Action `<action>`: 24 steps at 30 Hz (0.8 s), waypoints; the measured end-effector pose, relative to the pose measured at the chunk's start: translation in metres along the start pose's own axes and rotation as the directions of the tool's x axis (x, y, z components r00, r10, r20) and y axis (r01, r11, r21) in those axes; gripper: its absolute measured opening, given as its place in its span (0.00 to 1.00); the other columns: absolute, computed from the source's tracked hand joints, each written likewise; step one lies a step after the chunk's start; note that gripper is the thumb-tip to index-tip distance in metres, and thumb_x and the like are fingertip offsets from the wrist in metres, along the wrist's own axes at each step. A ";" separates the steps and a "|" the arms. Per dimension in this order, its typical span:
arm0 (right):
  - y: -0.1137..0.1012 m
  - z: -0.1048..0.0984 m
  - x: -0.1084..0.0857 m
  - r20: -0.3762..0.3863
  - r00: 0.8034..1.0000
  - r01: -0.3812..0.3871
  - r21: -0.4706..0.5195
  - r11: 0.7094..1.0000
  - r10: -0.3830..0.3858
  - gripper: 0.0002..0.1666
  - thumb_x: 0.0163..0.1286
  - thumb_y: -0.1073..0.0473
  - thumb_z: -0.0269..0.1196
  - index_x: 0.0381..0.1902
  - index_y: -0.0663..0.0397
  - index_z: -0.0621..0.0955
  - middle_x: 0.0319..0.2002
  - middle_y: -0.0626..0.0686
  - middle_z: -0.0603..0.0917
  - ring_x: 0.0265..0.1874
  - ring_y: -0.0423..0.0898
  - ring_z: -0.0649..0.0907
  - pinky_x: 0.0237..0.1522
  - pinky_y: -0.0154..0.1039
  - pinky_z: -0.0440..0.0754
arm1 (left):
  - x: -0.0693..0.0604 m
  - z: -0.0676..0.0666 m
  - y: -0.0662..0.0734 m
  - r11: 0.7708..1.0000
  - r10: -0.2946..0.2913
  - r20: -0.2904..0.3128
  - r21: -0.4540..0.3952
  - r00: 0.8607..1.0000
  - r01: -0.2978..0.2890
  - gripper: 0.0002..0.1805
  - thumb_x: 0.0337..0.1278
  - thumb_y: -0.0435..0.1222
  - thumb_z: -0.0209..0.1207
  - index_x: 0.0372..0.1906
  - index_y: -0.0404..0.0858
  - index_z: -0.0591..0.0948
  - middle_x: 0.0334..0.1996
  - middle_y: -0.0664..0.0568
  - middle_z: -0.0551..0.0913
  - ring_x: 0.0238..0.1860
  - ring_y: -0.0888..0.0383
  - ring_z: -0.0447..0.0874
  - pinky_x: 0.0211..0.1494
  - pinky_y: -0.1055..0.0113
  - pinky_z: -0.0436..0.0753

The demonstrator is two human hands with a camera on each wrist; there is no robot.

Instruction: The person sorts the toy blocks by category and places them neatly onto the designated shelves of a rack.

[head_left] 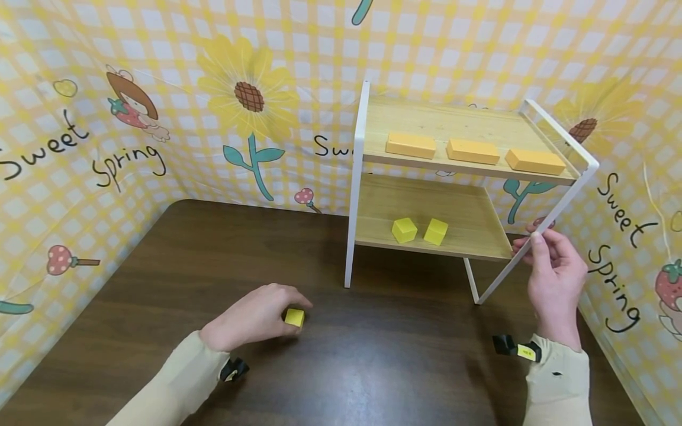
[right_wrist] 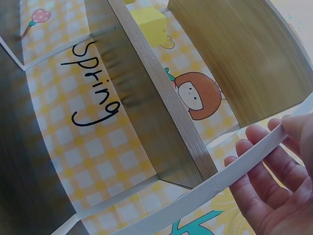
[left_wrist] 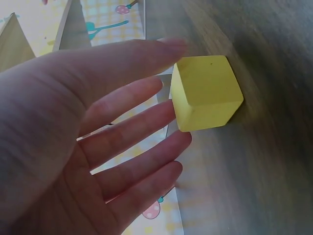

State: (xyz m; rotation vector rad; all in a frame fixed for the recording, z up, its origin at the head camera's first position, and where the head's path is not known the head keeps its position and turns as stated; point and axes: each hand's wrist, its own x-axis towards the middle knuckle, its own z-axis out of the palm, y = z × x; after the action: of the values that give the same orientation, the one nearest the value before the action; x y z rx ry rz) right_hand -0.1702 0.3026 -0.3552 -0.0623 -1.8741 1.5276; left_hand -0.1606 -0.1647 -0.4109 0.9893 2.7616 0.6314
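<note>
My left hand reaches low over the table around a yellow cube. The thumb is at the cube's near side, while the index finger extends past it with a gap. In the left wrist view the cube sits at the fingertips, and the fingers look relaxed; whether any touch it is hard to tell. My right hand holds the white side frame of a two-tier shelf, thumb in front and fingers behind. The right wrist view shows this white frame bar between thumb and fingers.
Two yellow cubes rest on the lower wooden board. Three orange-yellow blocks line the front of the upper board. The shelf stands on a dark wooden table, with a yellow checked cloth behind and at both sides.
</note>
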 end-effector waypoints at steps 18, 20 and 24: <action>0.000 0.000 0.000 0.000 1.000 -0.002 0.012 1.000 0.002 0.15 0.77 0.59 0.61 0.54 0.62 0.85 0.48 0.51 0.87 0.37 0.41 0.87 0.38 0.27 0.81 | -0.003 0.002 -0.010 1.000 -0.028 -0.012 0.009 1.000 0.028 0.15 0.46 0.34 0.77 0.43 0.44 0.88 0.37 0.63 0.84 0.37 0.63 0.79 0.42 0.64 0.79; 0.001 0.000 0.000 0.000 1.000 -0.001 0.011 1.000 0.001 0.15 0.77 0.59 0.61 0.53 0.62 0.85 0.48 0.50 0.87 0.37 0.41 0.87 0.38 0.27 0.81 | -0.003 0.002 -0.010 0.999 -0.033 -0.012 0.004 0.999 0.033 0.15 0.46 0.34 0.77 0.42 0.44 0.88 0.36 0.63 0.84 0.36 0.63 0.78 0.41 0.64 0.79; 0.001 0.000 0.001 0.001 1.000 -0.003 0.012 1.000 0.003 0.14 0.77 0.60 0.61 0.53 0.62 0.85 0.47 0.50 0.87 0.37 0.41 0.87 0.38 0.27 0.81 | -0.003 0.002 -0.011 1.000 -0.029 -0.015 0.004 0.999 0.029 0.14 0.46 0.34 0.77 0.40 0.45 0.87 0.35 0.64 0.83 0.35 0.64 0.78 0.40 0.65 0.79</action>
State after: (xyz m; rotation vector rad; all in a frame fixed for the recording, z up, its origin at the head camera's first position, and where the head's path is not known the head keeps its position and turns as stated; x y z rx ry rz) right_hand -0.1713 0.3028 -0.3561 -0.0589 -1.8657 1.5409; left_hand -0.1640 -0.1731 -0.4172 0.9469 2.7863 0.6318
